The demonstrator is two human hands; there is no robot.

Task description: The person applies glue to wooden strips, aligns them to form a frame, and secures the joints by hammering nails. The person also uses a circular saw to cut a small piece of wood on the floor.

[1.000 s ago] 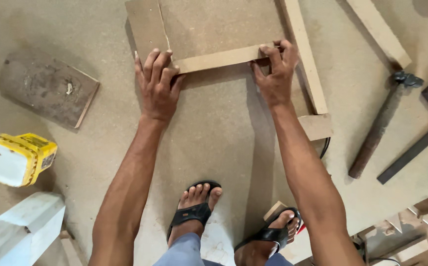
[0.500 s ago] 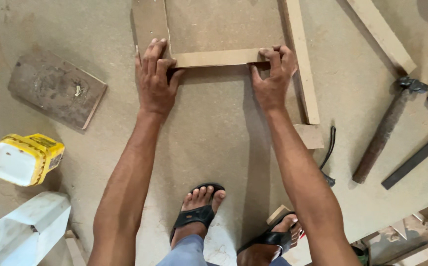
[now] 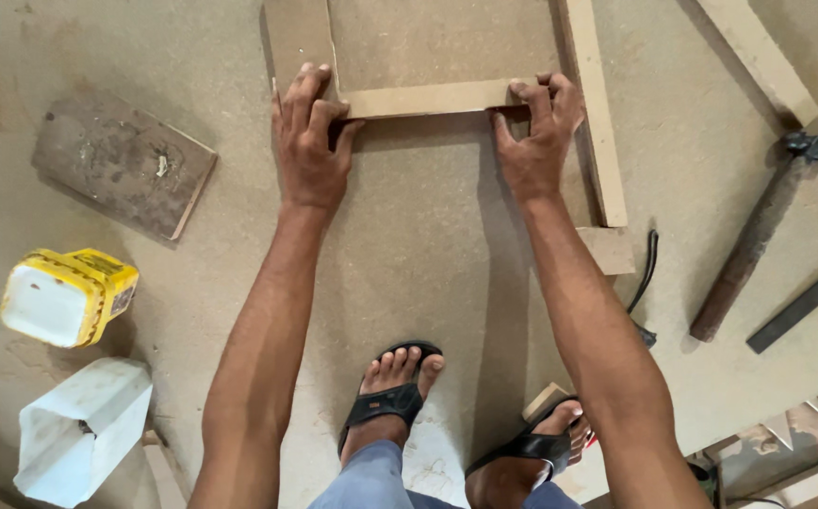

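Person in black sandals [image 3: 390,401] crouches over dusty workshop floor [image 3: 428,245]; left hand [image 3: 310,141] and right hand [image 3: 533,141] each clamp one end of short pale fibreboard strip [image 3: 428,98], set crosswise between wide flat board [image 3: 298,40] and long side strip [image 3: 593,113] just ahead. Strip looks light, stiff, dusty-slick; ends best hold. Nearby: white plastic jug [image 3: 79,429], yellow tub [image 3: 65,294], grey slab [image 3: 122,165] at left; hammer [image 3: 758,236], dark metal bar [image 3: 805,302] at right, none obstructing

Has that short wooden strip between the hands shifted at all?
Yes. The short strip has swung from tilted to level, square against the long side strip.
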